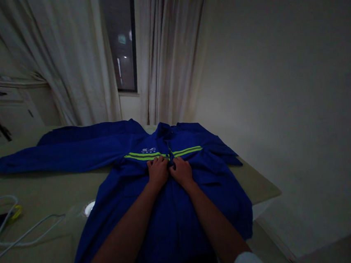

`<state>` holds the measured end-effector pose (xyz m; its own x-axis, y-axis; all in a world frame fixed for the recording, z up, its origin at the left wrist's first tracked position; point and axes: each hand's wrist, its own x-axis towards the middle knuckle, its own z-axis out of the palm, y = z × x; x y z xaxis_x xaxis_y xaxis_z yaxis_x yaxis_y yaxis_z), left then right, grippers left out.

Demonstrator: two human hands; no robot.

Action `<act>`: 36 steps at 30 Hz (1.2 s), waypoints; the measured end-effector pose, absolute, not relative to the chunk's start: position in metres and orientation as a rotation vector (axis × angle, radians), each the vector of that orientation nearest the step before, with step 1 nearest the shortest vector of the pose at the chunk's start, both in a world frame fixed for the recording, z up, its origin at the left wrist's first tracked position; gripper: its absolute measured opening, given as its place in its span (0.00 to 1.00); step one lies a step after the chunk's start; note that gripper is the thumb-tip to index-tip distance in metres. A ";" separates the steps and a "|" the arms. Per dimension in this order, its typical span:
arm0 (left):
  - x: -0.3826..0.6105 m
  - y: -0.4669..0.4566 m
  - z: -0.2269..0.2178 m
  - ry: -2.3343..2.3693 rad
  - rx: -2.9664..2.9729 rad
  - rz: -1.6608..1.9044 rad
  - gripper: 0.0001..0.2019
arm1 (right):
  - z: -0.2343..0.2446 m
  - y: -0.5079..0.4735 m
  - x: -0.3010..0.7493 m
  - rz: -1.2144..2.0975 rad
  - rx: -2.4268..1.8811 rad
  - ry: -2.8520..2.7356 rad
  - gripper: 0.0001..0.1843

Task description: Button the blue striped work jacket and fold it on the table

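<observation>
Curling side by side, the left hand [158, 172] and right hand [181, 172] pinched the front of one blue work jacket [171, 218], its sleeve [56, 157] reaching the left edge of the table [35, 256].

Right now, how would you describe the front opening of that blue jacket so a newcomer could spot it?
On the pale table under the curtained window lies a blue work jacket, sleeves spread wide. Two lime-green stripes cross its chest, and the front opening splits them at the centre, right between the left hand and right hand.
</observation>
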<state>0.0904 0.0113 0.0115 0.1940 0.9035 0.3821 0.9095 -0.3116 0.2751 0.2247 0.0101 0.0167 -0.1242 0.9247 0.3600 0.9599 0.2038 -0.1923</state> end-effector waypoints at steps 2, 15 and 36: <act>0.090 0.013 0.010 -1.832 -2.437 -0.745 0.11 | 0.013 0.011 0.227 -0.098 -1.677 -2.115 0.05; 0.081 0.019 0.008 -1.754 -2.622 -0.789 0.12 | -0.007 0.026 0.245 0.180 -1.299 -2.005 0.06; 0.077 0.009 0.006 -1.595 -2.646 -0.675 0.16 | 0.012 -0.044 0.241 0.199 -1.743 -2.042 0.07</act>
<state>0.0774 0.0089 0.0060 0.4003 0.8482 0.3469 0.8393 -0.4913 0.2328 0.2410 -0.0438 0.0122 -0.1038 0.9656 0.2385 0.9015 0.1926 -0.3874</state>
